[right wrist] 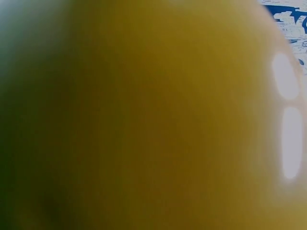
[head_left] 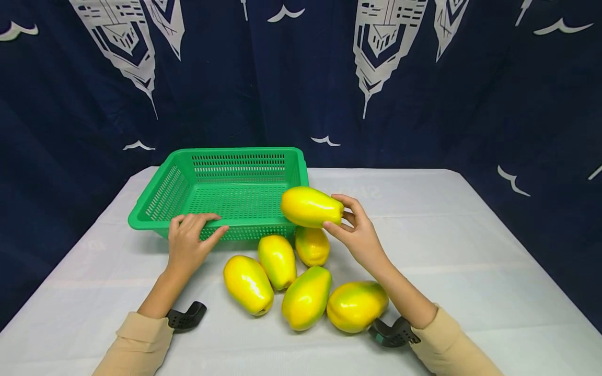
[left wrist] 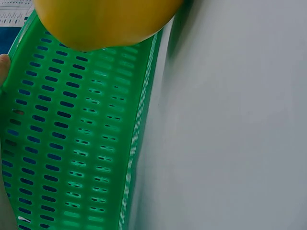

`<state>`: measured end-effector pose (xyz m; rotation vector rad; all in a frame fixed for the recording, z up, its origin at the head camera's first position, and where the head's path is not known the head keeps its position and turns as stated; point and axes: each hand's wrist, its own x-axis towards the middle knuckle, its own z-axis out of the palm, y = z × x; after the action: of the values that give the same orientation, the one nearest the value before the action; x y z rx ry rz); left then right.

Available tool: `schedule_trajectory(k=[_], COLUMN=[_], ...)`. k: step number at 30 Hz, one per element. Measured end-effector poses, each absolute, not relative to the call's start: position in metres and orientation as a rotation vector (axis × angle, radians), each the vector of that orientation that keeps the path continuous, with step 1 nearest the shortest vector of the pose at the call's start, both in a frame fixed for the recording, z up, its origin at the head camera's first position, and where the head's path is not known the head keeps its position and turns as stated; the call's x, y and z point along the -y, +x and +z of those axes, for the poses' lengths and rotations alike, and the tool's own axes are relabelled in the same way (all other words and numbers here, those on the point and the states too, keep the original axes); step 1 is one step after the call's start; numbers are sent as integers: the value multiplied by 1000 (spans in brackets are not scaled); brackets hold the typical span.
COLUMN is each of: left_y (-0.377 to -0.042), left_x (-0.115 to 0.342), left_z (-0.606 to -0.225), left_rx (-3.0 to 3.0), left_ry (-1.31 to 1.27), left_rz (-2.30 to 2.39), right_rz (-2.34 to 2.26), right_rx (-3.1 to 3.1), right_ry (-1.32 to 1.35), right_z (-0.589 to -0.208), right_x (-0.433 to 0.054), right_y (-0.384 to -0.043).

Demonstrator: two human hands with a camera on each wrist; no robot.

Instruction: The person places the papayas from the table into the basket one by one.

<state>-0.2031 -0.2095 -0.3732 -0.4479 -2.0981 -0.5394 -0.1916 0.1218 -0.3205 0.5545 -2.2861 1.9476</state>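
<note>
My right hand (head_left: 355, 230) grips a yellow papaya (head_left: 310, 206) by its right end, fingers above and thumb below. That papaya lies sideways in the grip and overlaps the front right corner of the green basket (head_left: 164, 224). On the basket's front rim is my left hand (head_left: 190, 237), its fingers curled over the edge and its thumb pointing right. In front of the basket lie several more yellow-green papayas (head_left: 248, 284). The left wrist view shows the slotted basket wall (left wrist: 72, 120) with a papaya (left wrist: 110, 21) at the top.
A blurred yellow fruit surface (right wrist: 158, 115) nearly fills the right wrist view. One papaya (head_left: 357, 307) lies right beside the right wrist's black band (head_left: 392, 334). Under everything is a table with a white cloth (head_left: 470, 271), and a dark blue printed curtain (head_left: 282, 94) hangs behind.
</note>
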Motion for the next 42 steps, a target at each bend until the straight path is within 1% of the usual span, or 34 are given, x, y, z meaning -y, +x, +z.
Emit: schedule_trajectory(k=[9, 15, 19, 26, 42], left_y=[-204, -205, -205, -205, -203], left_x=[209, 209, 210, 210, 210], left_z=[-374, -373, -373, -373, -373], left_rx=[2101, 2083, 2090, 2088, 2099], left_ry=[-450, -450, -452, -443, -454], left_rz=[-542, -548, -548, -531, -528], right_rz=[1815, 1609, 1550, 1515, 1599], right_rx=[2324, 2321, 2281, 2228, 2233], right_ry=[533, 577, 606, 635, 536], right_z=[-321, -318, -319, -321, -321], right_x=[-117, -110, -104, -95, -76], right_y=[-187, -186, -185, -185, -198])
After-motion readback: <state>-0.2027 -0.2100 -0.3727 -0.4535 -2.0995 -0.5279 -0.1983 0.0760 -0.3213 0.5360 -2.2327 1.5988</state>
